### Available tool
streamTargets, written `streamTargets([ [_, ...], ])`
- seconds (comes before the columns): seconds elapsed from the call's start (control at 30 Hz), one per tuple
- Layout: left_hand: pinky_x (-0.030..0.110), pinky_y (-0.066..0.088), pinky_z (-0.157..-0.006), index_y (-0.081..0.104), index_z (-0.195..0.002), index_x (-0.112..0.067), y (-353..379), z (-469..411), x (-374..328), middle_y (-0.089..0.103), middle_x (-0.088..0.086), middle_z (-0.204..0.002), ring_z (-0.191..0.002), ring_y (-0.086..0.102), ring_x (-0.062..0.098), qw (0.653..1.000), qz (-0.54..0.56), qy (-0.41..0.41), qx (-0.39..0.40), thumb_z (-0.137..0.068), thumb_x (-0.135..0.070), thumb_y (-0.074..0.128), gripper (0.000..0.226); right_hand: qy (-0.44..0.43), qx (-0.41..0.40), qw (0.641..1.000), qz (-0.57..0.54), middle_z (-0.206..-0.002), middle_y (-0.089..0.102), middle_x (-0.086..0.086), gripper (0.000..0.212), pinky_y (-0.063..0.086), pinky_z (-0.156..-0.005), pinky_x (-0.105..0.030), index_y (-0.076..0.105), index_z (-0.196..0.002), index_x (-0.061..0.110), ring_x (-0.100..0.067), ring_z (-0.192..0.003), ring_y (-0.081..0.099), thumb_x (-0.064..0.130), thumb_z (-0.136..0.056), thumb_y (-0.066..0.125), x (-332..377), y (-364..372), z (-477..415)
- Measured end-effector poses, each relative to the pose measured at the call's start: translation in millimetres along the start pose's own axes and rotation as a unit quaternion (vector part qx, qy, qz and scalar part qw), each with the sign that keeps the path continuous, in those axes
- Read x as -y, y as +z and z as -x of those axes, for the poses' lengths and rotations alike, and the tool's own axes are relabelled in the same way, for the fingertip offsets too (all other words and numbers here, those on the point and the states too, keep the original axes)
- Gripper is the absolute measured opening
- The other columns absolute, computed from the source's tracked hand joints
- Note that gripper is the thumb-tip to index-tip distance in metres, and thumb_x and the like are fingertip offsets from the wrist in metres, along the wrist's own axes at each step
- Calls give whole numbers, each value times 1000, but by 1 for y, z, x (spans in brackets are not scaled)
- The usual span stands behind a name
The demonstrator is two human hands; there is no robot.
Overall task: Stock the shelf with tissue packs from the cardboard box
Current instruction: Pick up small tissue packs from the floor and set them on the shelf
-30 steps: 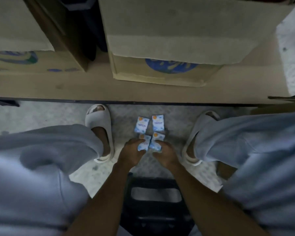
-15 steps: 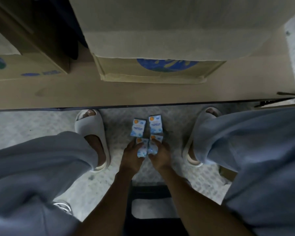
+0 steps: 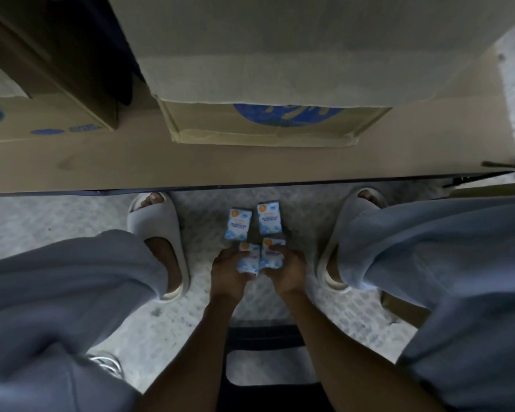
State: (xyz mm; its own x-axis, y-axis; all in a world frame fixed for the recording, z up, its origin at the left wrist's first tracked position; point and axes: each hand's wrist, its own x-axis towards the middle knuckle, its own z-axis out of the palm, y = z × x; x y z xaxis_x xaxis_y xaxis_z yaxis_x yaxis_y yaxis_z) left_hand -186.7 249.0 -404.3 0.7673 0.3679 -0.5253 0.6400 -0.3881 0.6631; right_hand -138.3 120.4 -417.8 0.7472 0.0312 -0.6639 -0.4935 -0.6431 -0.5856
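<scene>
Your left hand [image 3: 231,270] and right hand [image 3: 286,267] still each grip a pack [image 3: 248,258] on the floor [image 3: 72,215]; nothing has moved. Two more packs [image 3: 238,224] lie just ahead, so stocking looks stalled.

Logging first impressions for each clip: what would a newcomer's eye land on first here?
Four small blue-and-white tissue packs on the patterned floor between the feet: the left hand holds one, the right hand another, and two more lie just beyond. Above them, a big cardboard box sits on a low board.
</scene>
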Motion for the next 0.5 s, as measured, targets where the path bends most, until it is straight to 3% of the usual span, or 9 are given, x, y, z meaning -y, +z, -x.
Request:
streamTargets([
  [0.1, 5, 41, -70, 69, -107, -6, 0, 2, -3, 58, -3, -105, -94, 57, 12, 999, 27, -15, -11, -67, 4, 79, 43, -14, -11, 1000, 5, -121, 59, -15, 46, 37, -87, -20, 64, -116, 19, -29, -112, 55, 11, -72, 74, 0, -4, -1],
  [0.17, 1, 41, -70, 70, -107, -7, 1, 2, -1, 61, 0, -107, -94, 57, 12, 999, 33, -14, -12, -66, 5, 80, 44, -22, -6, 1000, 16, -118, 63, -11, 41, 38, -89, -20, 66, -114, 17, -26, -112, 57, 12, -74, 74, 0, -6, 0],
  [0.23, 3, 43, -74, 70, -107, -7, -1, 3, -1, 63, 4, -111, -95, 58, 13, 999, 36, -9, -11, -64, 5, 81, 46, -33, 3, 999, 12, -112, 66, -8, 33, 44, -92, -25, 68, -107, 17, -26, -110, 59, 9, -76, 73, 5, -13, 7],
  [0.3, 18, 50, -81, 71, -106, -8, -6, 5, -5, 65, 6, -110, -96, 60, 15, 999, 39, -2, -10, -62, 3, 83, 46, -45, -6, 997, -61, -104, 67, -8, 25, 51, -90, -32, 69, -95, 16, -29, -106, 61, -3, -78, 69, 11, -20, 13],
  [0.37, 28, 52, -83, 71, -105, -8, -12, 7, -12, 67, 6, -109, -96, 62, 16, 999, 43, 4, -15, -61, 2, 84, 47, -63, -23, 997, -47, -104, 67, -14, 26, 50, -77, -16, 69, -97, 5, -23, -99, 61, -9, -74, 71, 17, -27, 22],
  [0.5, 7, 48, -70, 71, -103, -3, -28, 17, -28, 67, 7, -107, -95, 64, 16, 997, 69, 23, -28, -61, 8, 81, 45, -93, -48, 993, -60, -103, 67, -14, 39, 44, -64, -1, 67, -106, -4, -1, -80, 62, -8, -68, 77, 32, -44, 39],
])
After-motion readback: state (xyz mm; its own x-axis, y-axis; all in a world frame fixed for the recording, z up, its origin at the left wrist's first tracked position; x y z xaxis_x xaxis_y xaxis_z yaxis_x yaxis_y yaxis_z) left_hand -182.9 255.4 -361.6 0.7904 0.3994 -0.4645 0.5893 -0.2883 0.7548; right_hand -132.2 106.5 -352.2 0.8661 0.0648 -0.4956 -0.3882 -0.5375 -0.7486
